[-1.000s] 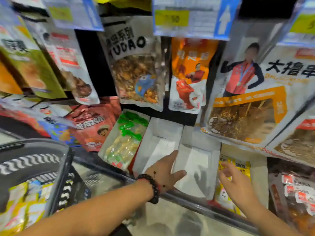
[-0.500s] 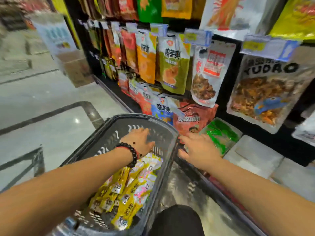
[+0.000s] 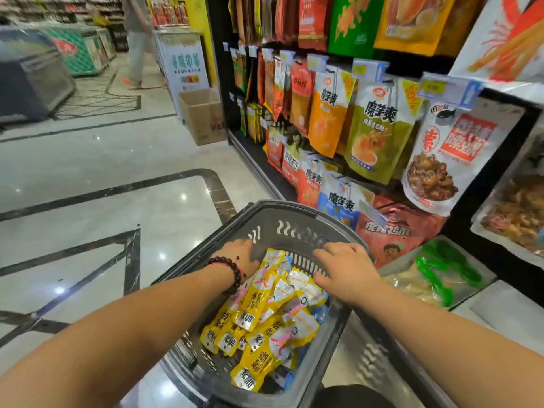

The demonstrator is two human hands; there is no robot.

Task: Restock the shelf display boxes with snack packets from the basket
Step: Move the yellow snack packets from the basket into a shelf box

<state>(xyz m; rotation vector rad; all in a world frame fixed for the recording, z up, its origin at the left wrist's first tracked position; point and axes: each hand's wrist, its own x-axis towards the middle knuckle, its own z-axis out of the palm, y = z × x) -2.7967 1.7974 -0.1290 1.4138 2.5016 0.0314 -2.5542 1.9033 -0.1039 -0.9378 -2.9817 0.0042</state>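
A grey plastic basket [image 3: 297,225] stands on the floor in front of the shelf, holding several yellow snack packets [image 3: 265,322]. Both my hands are inside it, palms down. My left hand [image 3: 238,254], with a dark bead bracelet on the wrist, reaches into the far left part of the basket above the packets. My right hand [image 3: 344,269] lies with fingers spread over the packets at the far right. Whether either hand holds a packet is hidden. A display box with green-and-pale packets [image 3: 435,275] sits on the low shelf to the right, beside a white box [image 3: 500,307].
Hanging snack bags [image 3: 374,134] fill the shelf on the right, with price tags above. A cardboard box [image 3: 203,113] stands on the floor at the shelf's end. A person [image 3: 138,39] walks far down the aisle. Freezer cabinets [image 3: 32,72] stand at the left.
My view swung left from the shelf's white boxes to the basket. Both hands left the boxes and went into the basket; the right hand came over from the shelf edge.
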